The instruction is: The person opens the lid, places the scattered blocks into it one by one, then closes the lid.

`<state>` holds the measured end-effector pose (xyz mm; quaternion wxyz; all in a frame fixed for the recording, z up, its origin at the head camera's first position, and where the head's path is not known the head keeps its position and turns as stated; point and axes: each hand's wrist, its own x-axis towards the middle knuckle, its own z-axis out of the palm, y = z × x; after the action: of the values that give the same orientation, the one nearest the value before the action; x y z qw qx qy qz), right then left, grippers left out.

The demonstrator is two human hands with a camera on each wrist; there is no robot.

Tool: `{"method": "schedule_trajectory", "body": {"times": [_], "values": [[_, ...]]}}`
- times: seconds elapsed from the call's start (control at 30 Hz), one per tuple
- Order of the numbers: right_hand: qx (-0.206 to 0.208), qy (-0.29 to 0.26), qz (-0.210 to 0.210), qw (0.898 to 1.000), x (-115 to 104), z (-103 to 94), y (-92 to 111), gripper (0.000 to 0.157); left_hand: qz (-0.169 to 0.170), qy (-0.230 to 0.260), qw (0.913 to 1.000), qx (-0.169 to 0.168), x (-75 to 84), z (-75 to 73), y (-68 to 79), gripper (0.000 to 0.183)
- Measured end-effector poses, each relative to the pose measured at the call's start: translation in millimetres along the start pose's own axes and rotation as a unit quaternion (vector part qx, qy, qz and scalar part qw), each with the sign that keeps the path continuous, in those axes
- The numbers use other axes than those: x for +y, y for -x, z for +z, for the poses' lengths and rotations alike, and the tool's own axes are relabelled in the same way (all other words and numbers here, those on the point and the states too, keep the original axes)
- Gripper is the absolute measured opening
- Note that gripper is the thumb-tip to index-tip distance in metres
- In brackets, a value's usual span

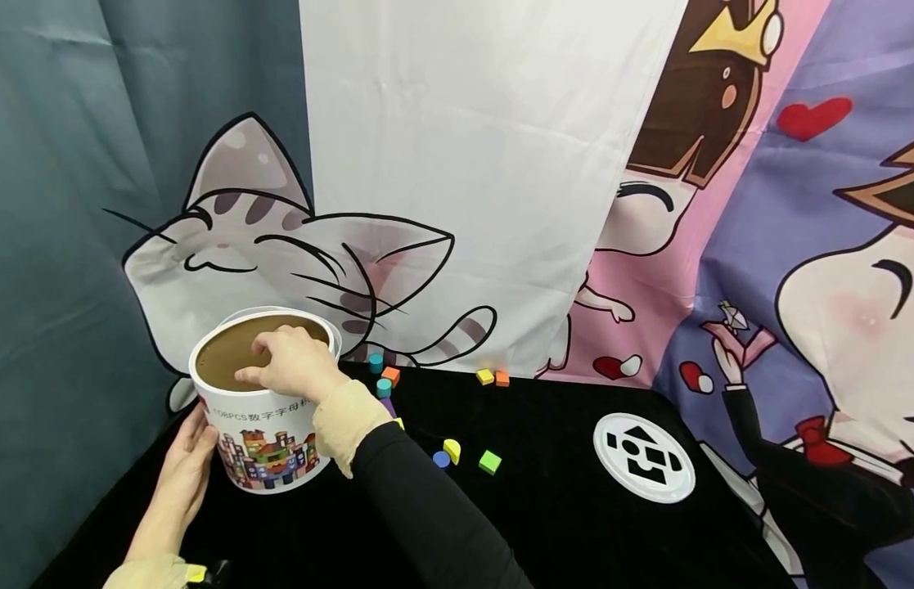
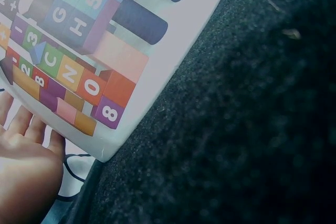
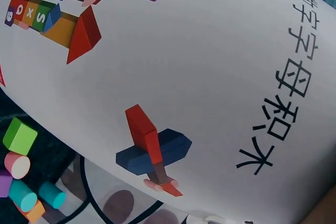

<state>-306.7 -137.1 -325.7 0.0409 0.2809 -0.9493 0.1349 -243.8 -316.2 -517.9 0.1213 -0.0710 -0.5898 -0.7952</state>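
Note:
A white round bucket point(image 1: 280, 417) printed with colourful building blocks stands at the left of the black cloth, its lidless mouth showing a brown inside. My left hand point(image 1: 187, 458) rests against its left side near the base; in the left wrist view the fingers point(image 2: 34, 127) lie fairly straight along the wall. Over the bucket's mouth hangs my right hand point(image 1: 298, 364), loosely bent, with a gap between thumb and index finger and nothing showing there. Some of its fingertips are hidden. The right wrist view is filled by the printed bucket wall point(image 3: 220, 77).
Right of the bucket lie small blocks, among them a teal cylinder point(image 1: 384, 388), an orange block point(image 1: 391, 375), a green block point(image 1: 489, 462) and a blue piece point(image 1: 441, 460). A yellow block point(image 1: 485, 376) sits near the back curtain point(image 1: 486, 164). Farther right is a white lid point(image 1: 664, 438) with shaped holes.

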Motion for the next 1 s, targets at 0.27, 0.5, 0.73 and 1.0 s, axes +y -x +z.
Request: {"method": "schedule_trajectory", "body": {"times": [0.27,0.5,0.73,1.0], "values": [[0.042,-0.001,-0.059,0.997,8,3.5,5,0.022,0.031,0.011,0.9994,0.0,-2.6,-1.5,1.9,0.06],[0.076,-0.029,-0.113,0.99,30,-1.6,9,0.03,0.02,-0.003,0.9998,0.004,-1.6,-1.3,1.5,0.062],[0.106,-0.053,-0.096,0.988,87,-21.9,15,0.036,0.026,-0.007,0.9996,-0.001,-3.5,-2.1,0.7,0.061],[0.058,-0.086,-0.007,0.995,207,-33.0,37,0.026,0.018,-0.006,0.9998,0.01,-2.7,-1.1,-0.4,0.063]]}}
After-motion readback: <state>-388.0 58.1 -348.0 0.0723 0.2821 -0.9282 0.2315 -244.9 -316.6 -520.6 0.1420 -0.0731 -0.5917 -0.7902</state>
